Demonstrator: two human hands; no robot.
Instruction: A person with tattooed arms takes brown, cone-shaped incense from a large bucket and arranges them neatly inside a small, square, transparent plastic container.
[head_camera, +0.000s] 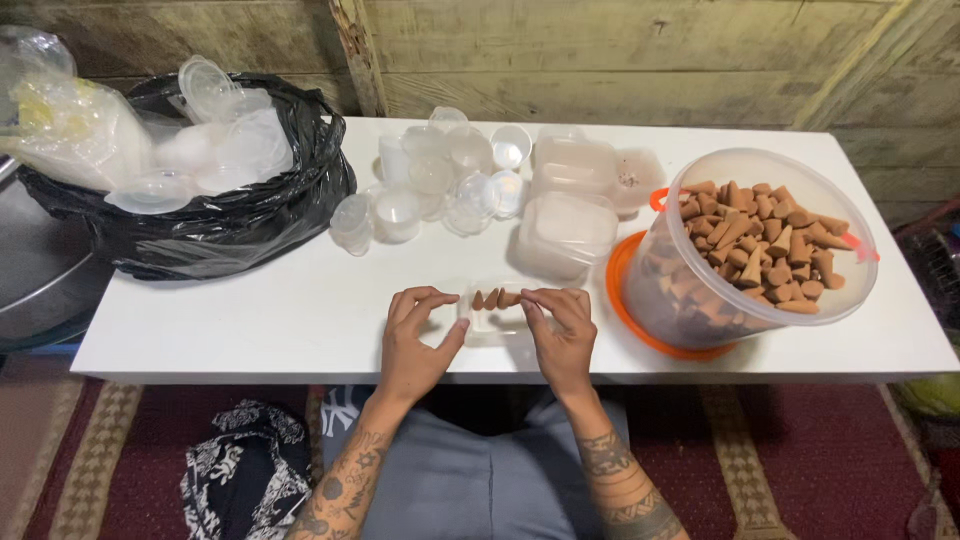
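Right hand (562, 335) pinches a brown cone (512, 298) between thumb and fingertips, at the right end of a short row of cones lying in a small clear tray (490, 322). Left hand (418, 335) holds nothing; fingers curled, thumb resting against the tray's left edge. The tray sits on the white table (300, 300) directly between the two hands, near the front edge, its long axis running left to right. The cones in it lie side by side, tips pointing roughly away from the person. The right hand is the nearer one to the row; the left only steadies the tray. Just right of the right hand stands a large clear tub (760, 250) full of loose cones, tilted toward the person. Beyond the tray: stacked clear boxes (572, 215), small round cups (440, 180), and at far left a black bag (200, 220) of plastic lids.
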